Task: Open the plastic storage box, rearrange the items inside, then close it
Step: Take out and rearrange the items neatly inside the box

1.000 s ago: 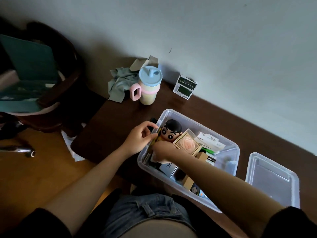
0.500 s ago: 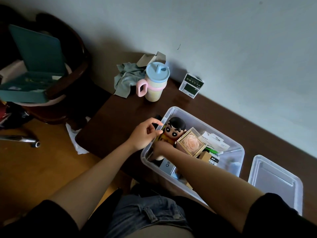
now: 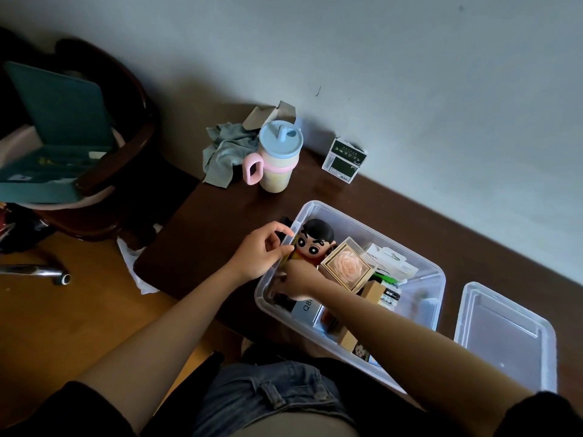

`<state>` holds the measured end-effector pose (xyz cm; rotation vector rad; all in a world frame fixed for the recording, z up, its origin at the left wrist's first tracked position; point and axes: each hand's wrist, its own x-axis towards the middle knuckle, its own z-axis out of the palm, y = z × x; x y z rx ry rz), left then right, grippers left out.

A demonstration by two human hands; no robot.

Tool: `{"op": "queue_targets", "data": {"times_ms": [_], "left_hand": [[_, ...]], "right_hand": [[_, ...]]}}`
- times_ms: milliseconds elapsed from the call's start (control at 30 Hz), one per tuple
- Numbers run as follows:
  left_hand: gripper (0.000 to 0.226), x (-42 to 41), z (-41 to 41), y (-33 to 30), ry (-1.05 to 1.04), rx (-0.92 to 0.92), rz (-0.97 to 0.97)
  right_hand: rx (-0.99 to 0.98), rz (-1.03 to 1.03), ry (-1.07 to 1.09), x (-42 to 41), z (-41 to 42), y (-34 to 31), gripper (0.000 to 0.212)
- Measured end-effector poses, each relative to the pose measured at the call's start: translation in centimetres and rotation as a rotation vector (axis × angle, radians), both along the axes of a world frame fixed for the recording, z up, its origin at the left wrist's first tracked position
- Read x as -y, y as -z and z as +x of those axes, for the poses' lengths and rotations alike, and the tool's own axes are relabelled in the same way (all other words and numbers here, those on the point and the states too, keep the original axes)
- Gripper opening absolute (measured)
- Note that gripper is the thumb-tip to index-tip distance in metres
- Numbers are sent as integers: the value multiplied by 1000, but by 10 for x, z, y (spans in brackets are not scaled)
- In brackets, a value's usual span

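The clear plastic storage box (image 3: 437, 280) stands open on the dark table, packed with small boxes. Its lid (image 3: 504, 335) lies flat to the right. A cartoon doll (image 3: 315, 242) with black hair stands upright at the box's left end, next to a rose in a clear gift case (image 3: 348, 266). My left hand (image 3: 260, 252) is at the left rim, with thumb and forefinger pinching the doll's yellow side. My right hand (image 3: 298, 282) reaches into the box just below the doll and its fingers curl round the doll's lower part, which is hidden.
A pastel cup with a blue lid (image 3: 277, 156), a grey cloth (image 3: 222, 152) and a small dark green box (image 3: 345, 159) stand at the table's far edge by the wall. A chair holding a teal case (image 3: 60, 134) is at the left. My lap is under the table's near edge.
My right hand has sunk deeper into the box's left end under the doll. My left hand's thumb has closed onto the doll's side. The doll sits slightly more upright.
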<state>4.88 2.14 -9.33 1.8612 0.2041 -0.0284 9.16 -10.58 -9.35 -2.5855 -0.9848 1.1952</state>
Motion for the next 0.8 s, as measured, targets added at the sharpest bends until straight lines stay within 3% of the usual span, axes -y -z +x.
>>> {"op": "queue_targets", "data": {"times_ms": [67,200,300,400,500,600,800], "left_hand": [[24,2,3,-4,7,7,65],[25,13,9,-14,-63,85,244],[21,34,19,-26,-33,227,318],[15,64,32,-37,176,225,232],[17,88,45,-40,459,50,260],[34,106,50,-40,673,-25,418],[37,118,55,-35,696,-44,573]], "right_hand": [[-43,171,44,18,1,-19,21],[-20,465,362,62,11,-59,11],[45,523,591,101,23,-74,12],[49,526,804,141,27,-79,19],[126,378,881,172,23,-74,22],[301,42,723,190,15,-64,18],[404,-323,357,180,-1,-32,15]]}}
